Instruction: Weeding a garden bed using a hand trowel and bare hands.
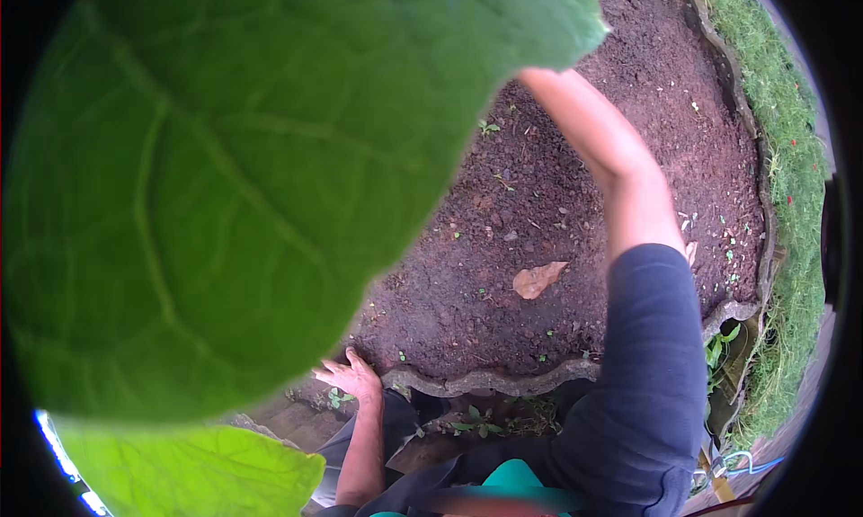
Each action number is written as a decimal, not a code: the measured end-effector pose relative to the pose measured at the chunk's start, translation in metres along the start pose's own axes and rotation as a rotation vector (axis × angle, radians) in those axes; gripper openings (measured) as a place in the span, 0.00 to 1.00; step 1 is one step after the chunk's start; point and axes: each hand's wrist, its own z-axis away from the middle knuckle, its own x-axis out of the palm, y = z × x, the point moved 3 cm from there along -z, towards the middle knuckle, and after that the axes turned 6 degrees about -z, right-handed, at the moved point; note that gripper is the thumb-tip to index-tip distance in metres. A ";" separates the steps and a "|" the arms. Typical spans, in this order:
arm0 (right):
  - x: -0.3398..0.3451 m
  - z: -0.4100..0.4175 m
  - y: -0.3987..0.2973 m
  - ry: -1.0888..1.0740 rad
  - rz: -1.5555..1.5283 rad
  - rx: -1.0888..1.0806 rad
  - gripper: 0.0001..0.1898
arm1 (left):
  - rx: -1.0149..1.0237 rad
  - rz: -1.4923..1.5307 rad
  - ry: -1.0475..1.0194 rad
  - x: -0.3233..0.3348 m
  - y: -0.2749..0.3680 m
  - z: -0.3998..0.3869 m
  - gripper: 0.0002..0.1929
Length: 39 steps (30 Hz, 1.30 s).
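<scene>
A large green leaf (pixel 222 180) hangs close before the camera and covers most of the left half of the view. My right arm stretches forward over the soil bed (pixel 499 234), and its hand is out of view behind that leaf. Near the inner edge of the bed, my left hand (pixel 352 377) has its fingers spread and holds nothing that I can see. It is beside the wavy edging (pixel 499 381); whether the palm rests on it, I cannot tell. A dry brown leaf (pixel 538 279) lies on the soil between my arms.
Small seedlings (pixel 487 127) dot the bed. Curved edging (pixel 731 79) borders it on the right, with a grass strip (pixel 789 180) beyond. A second, lighter green leaf (pixel 189 470) fills the lower left. Blue tubing (pixel 748 464) and a wooden piece (pixel 720 484) are at lower right.
</scene>
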 end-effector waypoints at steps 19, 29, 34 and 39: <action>0.023 -0.048 -0.048 0.139 -0.070 -0.137 0.07 | -0.090 0.154 -0.069 -0.001 0.001 0.002 0.35; 0.009 -0.015 -0.055 -0.260 0.048 -0.549 0.06 | -0.048 0.169 -0.001 0.006 -0.007 -0.003 0.34; 0.015 -0.039 0.031 0.062 0.010 0.146 0.08 | -0.043 0.173 0.022 0.002 -0.004 0.001 0.34; 0.071 -0.061 0.034 0.047 -0.195 0.237 0.09 | -0.110 0.187 -0.059 -0.007 0.006 0.004 0.35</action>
